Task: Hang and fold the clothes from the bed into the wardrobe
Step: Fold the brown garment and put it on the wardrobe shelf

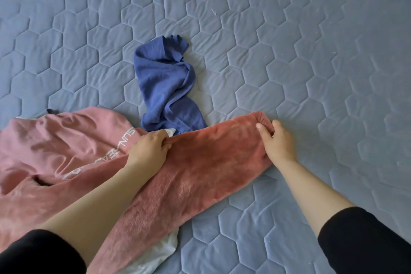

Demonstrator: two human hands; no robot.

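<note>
Currently, left hand (149, 147) and right hand (278, 142) each pinch the red fleece garment (200, 169) on the bed (311, 51); blue garment (164, 82) lies at 12 o'clock from the left hand.

fuzzy matt fleece pink garment (200, 162); soft crumpled blue cloth (165, 82); quilted, matt grey-blue bed cover (289, 40).
</note>
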